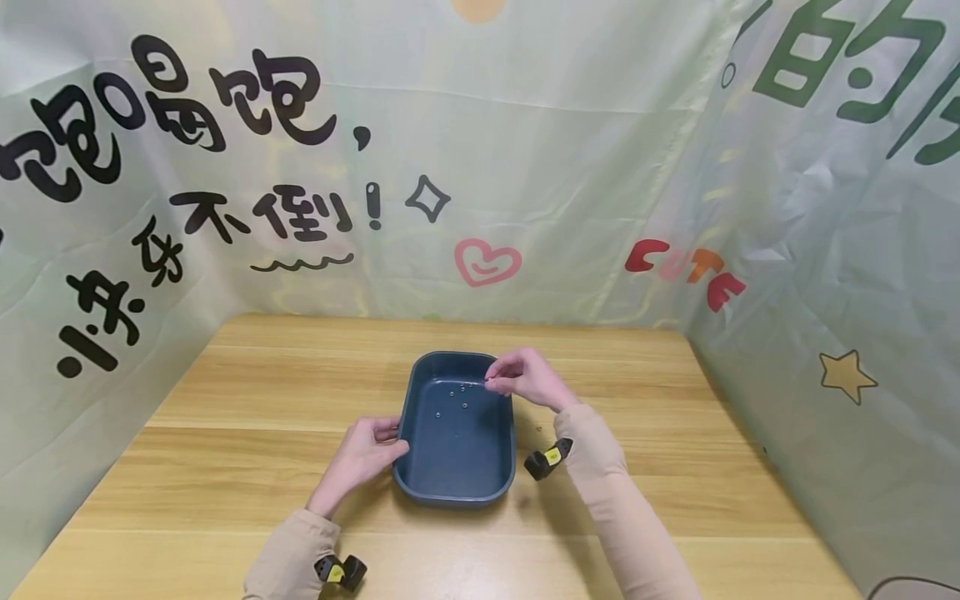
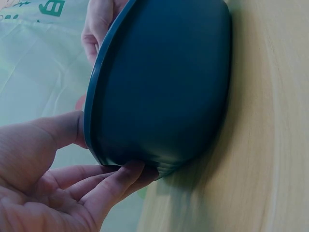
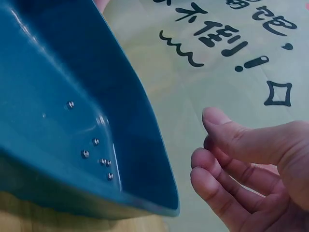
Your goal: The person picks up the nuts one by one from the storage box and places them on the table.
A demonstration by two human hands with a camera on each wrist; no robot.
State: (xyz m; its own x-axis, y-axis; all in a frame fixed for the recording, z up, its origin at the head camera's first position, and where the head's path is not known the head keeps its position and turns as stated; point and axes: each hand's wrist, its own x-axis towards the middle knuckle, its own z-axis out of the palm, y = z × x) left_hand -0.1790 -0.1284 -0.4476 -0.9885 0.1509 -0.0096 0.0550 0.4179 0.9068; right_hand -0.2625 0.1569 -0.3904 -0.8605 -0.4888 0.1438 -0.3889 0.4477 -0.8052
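Note:
A dark blue rectangular tray point(image 1: 456, 463) rests on the wooden table. Several tiny shiny metal balls point(image 3: 85, 153) lie scattered on its floor, mostly toward the far end. My left hand point(image 1: 363, 456) grips the tray's left side, thumb at the rim and fingers against the outer wall. At the far right corner, my right hand point(image 1: 531, 380) is held over the rim with thumb and index fingertips pinched together. A small dark speck shows between those tips, seemingly another metal ball, though the fingers largely hide it.
Right of the tray, a tiny ball-like speck point(image 1: 538, 428) lies on the wooden table point(image 1: 630, 517). Printed cloth point(image 1: 570, 183) hangs behind the table and along both sides. Each wrist wears a small black camera point(image 1: 548, 459).

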